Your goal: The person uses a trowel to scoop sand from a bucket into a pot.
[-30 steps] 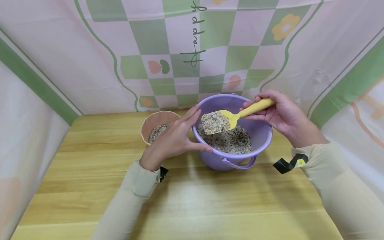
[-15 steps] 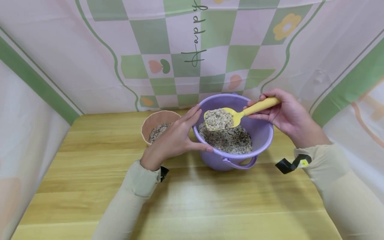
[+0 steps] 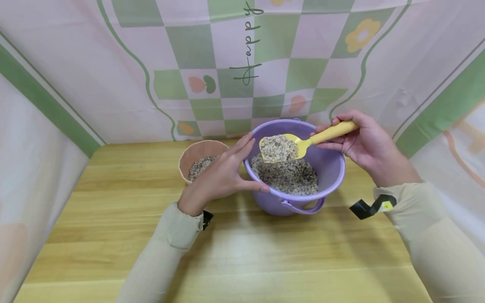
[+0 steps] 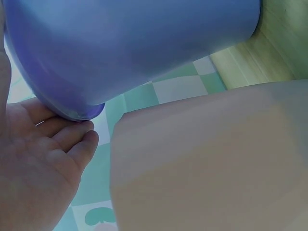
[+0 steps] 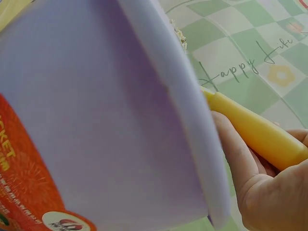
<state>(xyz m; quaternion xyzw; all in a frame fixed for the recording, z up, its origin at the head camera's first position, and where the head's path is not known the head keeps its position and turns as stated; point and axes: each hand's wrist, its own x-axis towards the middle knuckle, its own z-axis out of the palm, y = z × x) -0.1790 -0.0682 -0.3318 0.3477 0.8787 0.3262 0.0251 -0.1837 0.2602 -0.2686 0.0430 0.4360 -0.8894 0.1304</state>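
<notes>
Shifted slightly up and right in the head view since a second ago, the yellow scoop [image 3: 304,147], heaped with coarse gravel [image 3: 279,148], hangs over more gravel inside the purple bucket [image 3: 278,207]; the right hand [image 3: 370,147] grasps its handle. Fingers and thumb spread, the left hand [image 3: 219,174] rests against the bucket's rim. A peach-coloured bowl [image 3: 202,147] of gravel stands beside it on the counter [image 3: 242,265].

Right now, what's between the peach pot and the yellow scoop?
In the head view, the left hand and the purple bucket rim it touches lie between them.

Yellow handle [image 5: 262,132] partly behind purple bucket [image 5: 106,120]
</notes>
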